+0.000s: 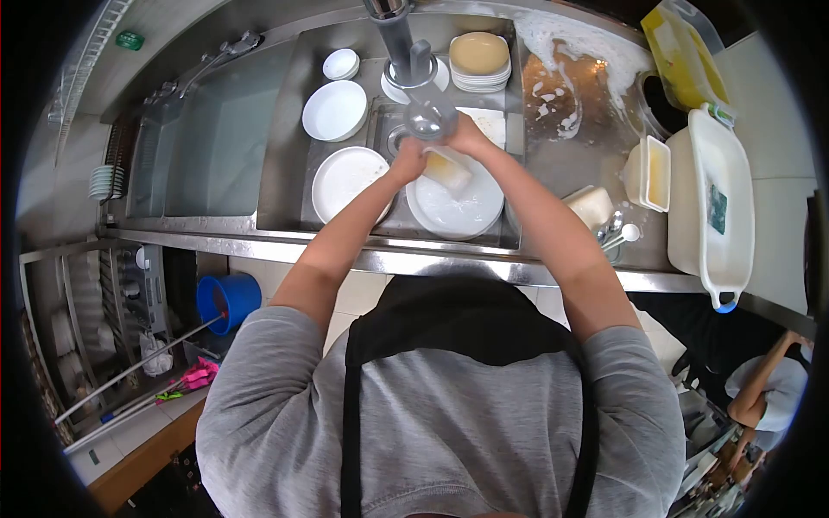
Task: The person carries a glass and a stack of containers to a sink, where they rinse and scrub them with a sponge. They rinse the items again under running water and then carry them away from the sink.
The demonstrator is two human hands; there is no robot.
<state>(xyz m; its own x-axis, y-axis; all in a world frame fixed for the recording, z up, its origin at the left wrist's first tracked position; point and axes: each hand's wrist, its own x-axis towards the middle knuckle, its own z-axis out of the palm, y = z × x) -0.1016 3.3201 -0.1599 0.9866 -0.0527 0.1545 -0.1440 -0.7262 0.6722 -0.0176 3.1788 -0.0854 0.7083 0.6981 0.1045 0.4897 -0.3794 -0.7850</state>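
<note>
In the steel sink, my left hand [409,161] and my right hand [464,136] meet under the sprayer head [429,114]. Both are closed round a small clear container [448,172] with something yellowish at it. It is tilted above a large white plate [456,211], where water runs. My fingers are partly hidden by the sprayer. Left of that plate lies another white plate [347,185]. A white bowl [335,110] and smaller white bowls [341,64] stand farther back. At the back right of the sink is a plate stack [480,65] with a beige dish on top.
A water-filled basin [226,142] adjoins on the left. On the right counter [553,155] are foam, a white tub [725,203], a cream container [648,173], a yellow-filled bin [691,60] and spoons [615,231]. Another person [771,388] is at lower right.
</note>
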